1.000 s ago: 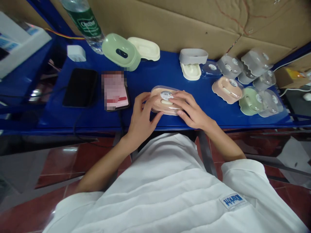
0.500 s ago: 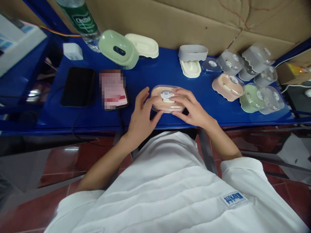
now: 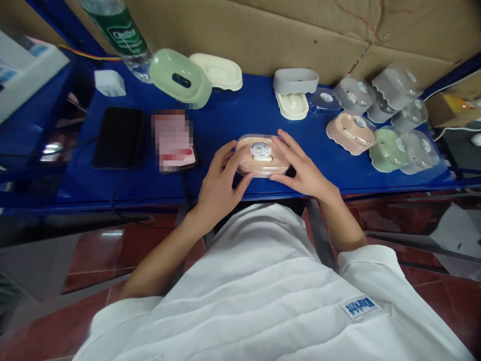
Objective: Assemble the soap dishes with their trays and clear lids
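A peach soap box (image 3: 246,163) with a clear lid and a round white label (image 3: 260,150) is at the table's front edge, before my body. My left hand (image 3: 221,183) holds its left side, thumb at the near edge and fingers curled over the left end. At the opposite end, my right hand (image 3: 306,173) grips the box, its thumb on the near edge and its fingers along the far right side. A pale cream piece (image 3: 263,159) shows beneath the label. The underside of the box is hidden.
Several clear-lidded boxes, among them a peach one (image 3: 351,133) and a green one (image 3: 387,150), stand at the right. A grey tray (image 3: 296,81) rests on a cream base (image 3: 293,106). Leftward are a green tray (image 3: 201,87), phone (image 3: 175,140), black device (image 3: 119,138), white adapter (image 3: 109,82) and bottle (image 3: 126,37).
My right fingers have moved off the label toward the right end of the lid, so more of the top shows. The left hand has stayed nearly in place.
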`<state>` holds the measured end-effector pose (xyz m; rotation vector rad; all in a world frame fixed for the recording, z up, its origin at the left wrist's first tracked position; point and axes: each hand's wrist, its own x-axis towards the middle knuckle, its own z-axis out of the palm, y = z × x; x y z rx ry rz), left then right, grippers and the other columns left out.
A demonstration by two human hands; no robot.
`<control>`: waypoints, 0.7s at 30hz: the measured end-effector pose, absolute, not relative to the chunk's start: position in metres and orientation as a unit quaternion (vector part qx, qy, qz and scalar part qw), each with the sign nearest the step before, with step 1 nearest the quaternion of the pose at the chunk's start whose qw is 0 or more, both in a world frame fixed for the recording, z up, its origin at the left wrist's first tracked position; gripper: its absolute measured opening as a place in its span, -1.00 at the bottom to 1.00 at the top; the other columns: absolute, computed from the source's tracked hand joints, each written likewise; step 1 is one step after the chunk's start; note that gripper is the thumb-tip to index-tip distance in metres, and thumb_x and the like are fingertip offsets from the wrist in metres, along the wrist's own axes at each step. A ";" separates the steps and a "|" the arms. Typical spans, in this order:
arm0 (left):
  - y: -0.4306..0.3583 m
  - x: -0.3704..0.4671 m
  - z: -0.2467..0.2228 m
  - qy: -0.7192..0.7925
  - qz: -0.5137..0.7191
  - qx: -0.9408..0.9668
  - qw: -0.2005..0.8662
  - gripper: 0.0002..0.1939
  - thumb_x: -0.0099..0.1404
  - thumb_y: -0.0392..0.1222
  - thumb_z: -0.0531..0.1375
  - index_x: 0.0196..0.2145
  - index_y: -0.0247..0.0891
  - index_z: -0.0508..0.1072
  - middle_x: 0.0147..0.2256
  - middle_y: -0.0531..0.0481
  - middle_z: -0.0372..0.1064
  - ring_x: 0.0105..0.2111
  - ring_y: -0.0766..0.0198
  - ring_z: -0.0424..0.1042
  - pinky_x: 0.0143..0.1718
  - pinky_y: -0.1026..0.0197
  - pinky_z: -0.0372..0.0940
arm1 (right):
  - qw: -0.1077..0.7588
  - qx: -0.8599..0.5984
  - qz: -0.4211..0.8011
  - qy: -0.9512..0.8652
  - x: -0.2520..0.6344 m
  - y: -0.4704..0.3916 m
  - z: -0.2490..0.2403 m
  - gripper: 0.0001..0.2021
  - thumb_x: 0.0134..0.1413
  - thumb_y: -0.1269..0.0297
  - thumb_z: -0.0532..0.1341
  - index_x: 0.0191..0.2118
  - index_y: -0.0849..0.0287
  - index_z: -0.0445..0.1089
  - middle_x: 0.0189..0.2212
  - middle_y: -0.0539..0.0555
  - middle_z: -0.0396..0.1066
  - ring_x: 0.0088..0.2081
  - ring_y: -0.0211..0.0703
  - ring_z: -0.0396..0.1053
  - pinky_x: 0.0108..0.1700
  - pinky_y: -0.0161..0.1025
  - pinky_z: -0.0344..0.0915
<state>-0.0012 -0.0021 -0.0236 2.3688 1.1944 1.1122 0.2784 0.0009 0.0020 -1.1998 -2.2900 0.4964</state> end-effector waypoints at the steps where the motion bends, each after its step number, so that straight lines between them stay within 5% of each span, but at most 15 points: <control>1: -0.002 -0.001 -0.024 0.409 0.379 0.819 0.133 -0.44 0.58 0.02 0.20 0.43 -0.13 0.27 0.40 -0.29 0.24 0.31 -0.06 0.43 0.38 -0.14 0.34 | 0.248 -0.445 0.174 -0.843 0.278 -0.001 0.001 -0.11 0.37 -0.31 0.23 0.63 -0.23 -0.10 0.64 0.00 -0.20 0.62 0.28 -0.14 0.60 0.30 -0.04; 9: -0.006 0.001 -0.018 0.428 0.360 0.818 0.132 -0.33 0.56 -0.01 0.22 0.51 -0.10 0.17 0.41 -0.26 0.26 0.40 -0.07 0.34 0.37 -0.11 0.37 | 0.236 -0.484 0.047 -0.841 0.325 0.007 0.029 -0.12 0.30 -0.35 0.29 0.58 -0.16 0.10 0.56 0.10 0.07 0.55 0.34 0.07 0.56 0.31 0.09; 15: -0.008 0.004 -0.017 0.437 0.344 0.823 0.117 -0.46 0.56 -0.10 0.20 0.43 -0.14 0.33 0.38 -0.25 0.31 0.26 0.00 0.49 0.25 -0.01 0.47 | 0.237 -0.671 -0.130 -0.690 0.427 0.075 0.076 0.01 0.11 -0.09 0.56 0.51 0.31 0.22 0.45 0.52 0.19 0.49 0.28 0.17 0.50 0.17 0.11; 21: -0.007 0.005 -0.022 0.436 0.346 0.826 0.091 -0.59 0.56 -0.09 0.19 0.30 -0.15 0.48 0.30 -0.25 0.41 0.20 -0.04 0.53 0.19 -0.07 0.50 | 0.158 -0.812 -0.181 -0.532 0.456 0.127 0.085 -0.19 0.33 0.11 0.43 0.49 0.47 0.19 0.35 0.68 0.25 0.35 0.18 0.37 0.26 0.03 0.27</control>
